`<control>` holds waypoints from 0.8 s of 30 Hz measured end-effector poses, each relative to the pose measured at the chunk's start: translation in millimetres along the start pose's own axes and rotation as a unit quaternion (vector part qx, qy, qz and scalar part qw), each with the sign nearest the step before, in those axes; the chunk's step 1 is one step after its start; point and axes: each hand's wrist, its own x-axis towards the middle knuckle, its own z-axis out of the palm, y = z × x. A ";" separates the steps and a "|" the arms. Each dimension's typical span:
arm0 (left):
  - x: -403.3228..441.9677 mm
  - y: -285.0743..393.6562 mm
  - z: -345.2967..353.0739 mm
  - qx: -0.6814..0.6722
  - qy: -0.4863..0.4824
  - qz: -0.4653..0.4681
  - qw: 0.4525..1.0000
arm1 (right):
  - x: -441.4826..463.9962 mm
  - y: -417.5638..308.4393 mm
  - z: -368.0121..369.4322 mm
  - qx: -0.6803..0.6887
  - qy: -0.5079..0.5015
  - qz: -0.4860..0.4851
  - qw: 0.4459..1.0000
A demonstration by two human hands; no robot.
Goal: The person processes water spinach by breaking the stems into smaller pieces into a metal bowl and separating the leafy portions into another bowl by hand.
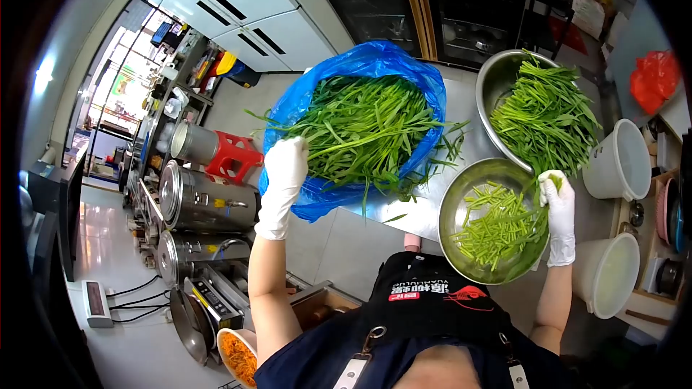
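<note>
In a white glove, my left hand (286,165) is closed at the left rim of a blue plastic bag (294,104), by the stalk ends. It appears to grip leafy green stalks there, though its fingers partly hide them. Long leafy greens (367,126) fill the bag. My right hand (556,198), also gloved, is closed around a small bunch of green stalks (532,214) at the right rim of a steel bowl (448,198). Short pieces of cut or broken stem (494,227) lie in that bowl. Behind it, a larger steel basin (486,100) holds a heap of leafy greens (544,115).
The bag and bowls rest on a steel table (461,108) with loose leaves scattered on it. White buckets (621,162) stand at the right. To the left are a red stool (234,157) and large steel pots (209,194). A bowl of orange shreds (238,356) sits lower left.
</note>
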 end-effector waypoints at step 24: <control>7.4 0.6 -48.4 -0.328 -0.117 -0.187 0.919 | 7.6 -16.6 46.0 -0.059 -0.051 -0.004 0.997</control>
